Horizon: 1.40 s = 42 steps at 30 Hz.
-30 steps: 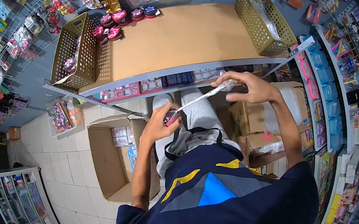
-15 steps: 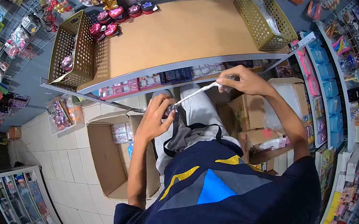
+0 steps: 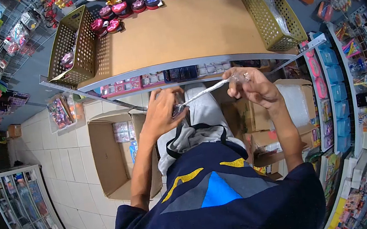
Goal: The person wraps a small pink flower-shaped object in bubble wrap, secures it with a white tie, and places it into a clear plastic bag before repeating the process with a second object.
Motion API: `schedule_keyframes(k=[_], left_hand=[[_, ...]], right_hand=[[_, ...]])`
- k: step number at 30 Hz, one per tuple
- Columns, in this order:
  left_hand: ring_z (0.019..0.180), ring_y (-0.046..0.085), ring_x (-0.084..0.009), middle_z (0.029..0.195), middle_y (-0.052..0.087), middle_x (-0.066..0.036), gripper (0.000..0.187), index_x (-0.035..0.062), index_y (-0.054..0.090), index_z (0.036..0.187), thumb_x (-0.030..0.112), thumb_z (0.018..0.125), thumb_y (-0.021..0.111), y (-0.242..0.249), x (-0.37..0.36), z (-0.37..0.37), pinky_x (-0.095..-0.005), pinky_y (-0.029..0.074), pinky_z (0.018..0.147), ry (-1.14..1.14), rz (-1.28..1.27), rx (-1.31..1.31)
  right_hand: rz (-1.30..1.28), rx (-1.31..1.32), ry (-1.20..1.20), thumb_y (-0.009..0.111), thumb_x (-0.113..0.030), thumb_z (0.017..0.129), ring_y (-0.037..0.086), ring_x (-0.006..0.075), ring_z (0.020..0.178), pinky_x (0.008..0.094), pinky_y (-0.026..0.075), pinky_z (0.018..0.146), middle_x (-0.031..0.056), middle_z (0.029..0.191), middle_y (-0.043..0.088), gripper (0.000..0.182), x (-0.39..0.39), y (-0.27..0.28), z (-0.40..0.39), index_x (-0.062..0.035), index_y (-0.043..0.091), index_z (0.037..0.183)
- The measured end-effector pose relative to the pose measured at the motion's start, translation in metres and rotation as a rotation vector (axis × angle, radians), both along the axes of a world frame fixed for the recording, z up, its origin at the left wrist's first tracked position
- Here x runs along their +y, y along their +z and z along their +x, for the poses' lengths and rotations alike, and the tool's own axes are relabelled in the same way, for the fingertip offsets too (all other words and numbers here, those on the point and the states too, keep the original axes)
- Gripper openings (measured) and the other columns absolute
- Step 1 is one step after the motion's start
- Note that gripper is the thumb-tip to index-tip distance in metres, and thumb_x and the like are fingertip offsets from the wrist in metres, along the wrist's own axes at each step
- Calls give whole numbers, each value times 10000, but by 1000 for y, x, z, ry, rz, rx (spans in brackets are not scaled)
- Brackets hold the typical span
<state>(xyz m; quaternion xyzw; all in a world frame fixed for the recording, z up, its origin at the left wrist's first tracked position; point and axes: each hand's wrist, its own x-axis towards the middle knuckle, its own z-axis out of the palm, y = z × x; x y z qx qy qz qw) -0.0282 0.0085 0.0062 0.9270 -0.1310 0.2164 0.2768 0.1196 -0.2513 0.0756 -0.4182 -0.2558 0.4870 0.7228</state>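
A thin strip of clear plastic wrap [image 3: 206, 91], twisted like a rope, stretches between my two hands above my lap. My left hand [image 3: 161, 113] is closed around a small dark object in clear plastic [image 3: 177, 110], mostly covered by the fingers, at the strip's left end. With curled fingers, my right hand [image 3: 258, 88] grips the loose, crumpled right end of the plastic, its palm turned partly up. Both hands are just in front of the shelf edge.
A wooden shelf [image 3: 177, 32] bears two olive baskets [image 3: 76, 59] [image 3: 282, 39] and several pink and dark flower-topped items [image 3: 119, 9]. Open cardboard boxes [image 3: 106, 161] [image 3: 283, 136] stand on either side of my legs. Goods racks [image 3: 340, 107] line the right.
My right hand has rolled over, turning its palm upward, with the plastic's crumpled end now showing at its fingers. My left hand has shifted slightly right and its fingers have regripped.
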Motion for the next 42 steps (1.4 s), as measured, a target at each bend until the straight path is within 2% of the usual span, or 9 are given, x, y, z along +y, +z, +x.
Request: schedule_keyframes(k=[6, 12, 17, 23, 27, 34, 35, 39, 42], left_hand=[[732, 613, -376, 827, 635, -152, 332, 23, 507, 1011, 190, 826, 725, -19, 1, -3, -387, 485, 733, 60, -152, 185], [980, 547, -372, 1072, 561, -171, 400, 34, 514, 1148, 175, 805, 666, -8, 6, -15, -449, 422, 874, -47, -189, 259], [1042, 509, -354, 1129, 521, -153, 367, 52, 562, 1108, 178, 782, 674, -12, 4, -10, -446, 397, 900, -43, -102, 168], [994, 560, -340, 1115, 536, -146, 292, 42, 612, 994, 185, 770, 731, -10, 7, -10, -417, 471, 841, -34, -141, 157], [940, 590, -353, 1057, 555, -150, 307, 21, 604, 989, 177, 765, 745, -10, 9, -10, -403, 502, 818, -75, -291, 153], [892, 580, -355, 935, 570, -169, 334, 6, 600, 1011, 175, 757, 737, 4, 6, -9, -385, 493, 791, -122, -318, 388], [894, 577, -356, 948, 569, -167, 337, 7, 600, 1015, 173, 756, 736, 5, 8, -8, -384, 491, 791, -135, -307, 369], [880, 579, -322, 967, 568, -151, 308, 2, 613, 994, 114, 732, 730, -6, 11, -5, -380, 477, 732, -114, -320, 259], [928, 587, -302, 1016, 572, -145, 340, 28, 613, 1063, 133, 753, 705, -10, 13, -6, -409, 478, 835, -74, -334, 302]], right_hand=[[-224, -393, -225, 651, -115, 922, 642, 144, 785, 276, 509, 806, 119, 913, 699, 271, 9, 1, -5, 36, 652, 1148], [-225, -861, -524, 594, -117, 970, 612, 105, 742, 231, 489, 696, 68, 794, 652, 202, 15, -22, -7, 1, 696, 1099], [-422, -748, -560, 576, -116, 978, 568, 67, 614, 204, 454, 554, 17, 682, 587, 205, 18, -14, -11, -28, 655, 1146], [-459, -352, -88, 495, -122, 999, 465, 36, 535, 203, 375, 486, -24, 663, 524, 194, -5, -7, 6, -21, 607, 1121], [-409, -214, 59, 495, -188, 1009, 485, 18, 738, 157, 366, 627, -40, 840, 530, 222, -12, -23, 20, -22, 581, 1129], [-553, -638, -83, 613, -118, 956, 468, 30, 812, 203, 397, 713, -37, 903, 527, 151, -7, -35, 3, -44, 561, 1077], [-565, -734, -127, 613, -117, 951, 570, 111, 861, 294, 484, 795, 41, 952, 598, 165, -3, -32, 2, -36, 554, 1082], [-644, -948, -153, 625, -152, 946, 606, 218, 927, 353, 479, 865, 98, 1000, 599, 197, 0, -20, -3, -49, 563, 1102], [-686, -1186, -112, 634, -173, 941, 606, 271, 1008, 379, 462, 919, 126, 1059, 595, 216, -2, -17, -4, -60, 573, 1114]])
